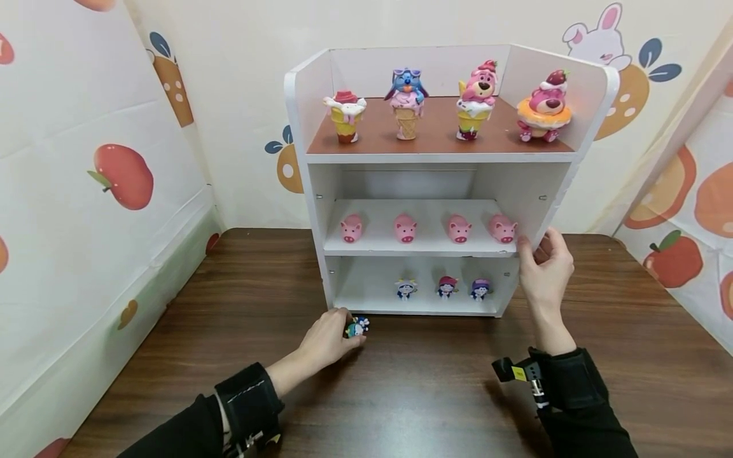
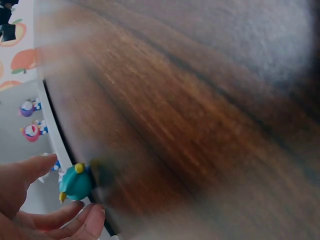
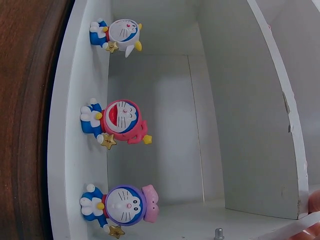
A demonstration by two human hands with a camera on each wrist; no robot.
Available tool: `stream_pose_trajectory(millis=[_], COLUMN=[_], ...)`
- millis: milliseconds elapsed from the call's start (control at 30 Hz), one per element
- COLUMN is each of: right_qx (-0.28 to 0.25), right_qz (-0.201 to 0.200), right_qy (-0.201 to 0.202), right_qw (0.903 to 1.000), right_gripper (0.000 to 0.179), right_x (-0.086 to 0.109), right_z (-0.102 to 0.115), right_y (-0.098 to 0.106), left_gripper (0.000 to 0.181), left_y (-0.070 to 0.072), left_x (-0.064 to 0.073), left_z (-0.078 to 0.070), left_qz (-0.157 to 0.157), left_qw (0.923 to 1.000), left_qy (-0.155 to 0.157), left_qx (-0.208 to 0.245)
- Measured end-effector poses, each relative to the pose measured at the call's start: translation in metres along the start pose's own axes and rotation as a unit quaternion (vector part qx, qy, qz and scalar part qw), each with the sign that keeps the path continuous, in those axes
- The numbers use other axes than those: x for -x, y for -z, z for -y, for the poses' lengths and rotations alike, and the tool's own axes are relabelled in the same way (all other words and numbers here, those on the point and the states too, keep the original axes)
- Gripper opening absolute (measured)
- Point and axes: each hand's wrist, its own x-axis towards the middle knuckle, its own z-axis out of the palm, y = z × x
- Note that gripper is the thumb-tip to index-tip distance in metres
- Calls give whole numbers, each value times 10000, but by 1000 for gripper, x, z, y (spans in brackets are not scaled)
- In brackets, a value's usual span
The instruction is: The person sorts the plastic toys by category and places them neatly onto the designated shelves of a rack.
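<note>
My left hand pinches a small teal-hooded cartoon cat figurine between thumb and fingers, in front of the shelf unit's lower left corner. In the left wrist view the teal back of its hood faces the camera. My right hand grips the front edge of the white shelf unit's right side panel, near the middle shelf. On the bottom shelf sit three similar figurines: one white-hooded, one red-hooded and one purple-hooded.
Several pink pig figures line the middle shelf. The brown top shelf carries ice-cream-cone figures and a pink bear in an orange ring. The unit stands on a dark wooden table, before fruit-patterned walls.
</note>
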Motion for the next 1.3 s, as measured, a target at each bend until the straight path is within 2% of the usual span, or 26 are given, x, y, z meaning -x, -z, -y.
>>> stream_pose_trajectory(millis=[133,333,500,667,800,967,1133,1300], right_qx=[13,40,31,38,59,65,36,51], right_qz=[3,21,42,72,41,53,89,80], right_qy=[0,-13,-27,-1,70,118,119,89], right_qw=[10000,10000,10000,10000,10000,9999,9999,9999], right_gripper=[31,30,31,31,30,30,30,30], right_x=[0,0,1,2,1,1,1,1], right_z=[0,1,0,-1,-1,0,0,0], right_y=[0,1,1,1,1,1,1,2], left_gripper=[35,28,24,22,20,18,15,12], left_y=[-3,-6,-7,-3,5,15,20,20], left_x=[-3,-6,-8,-8,-10,-12,-15,-18], left_z=[1,1,1,0,-4,-10,-15,-20], left_qz=[122,7,48,136,338,622,947,966], left_qw=[9998,9999,9998,9997,9993,9971,9904,9800], left_qy=[159,117,144,64,-89,-384,-614,-914], left_qx=[52,72,134,166,140,-218,-799,-1477])
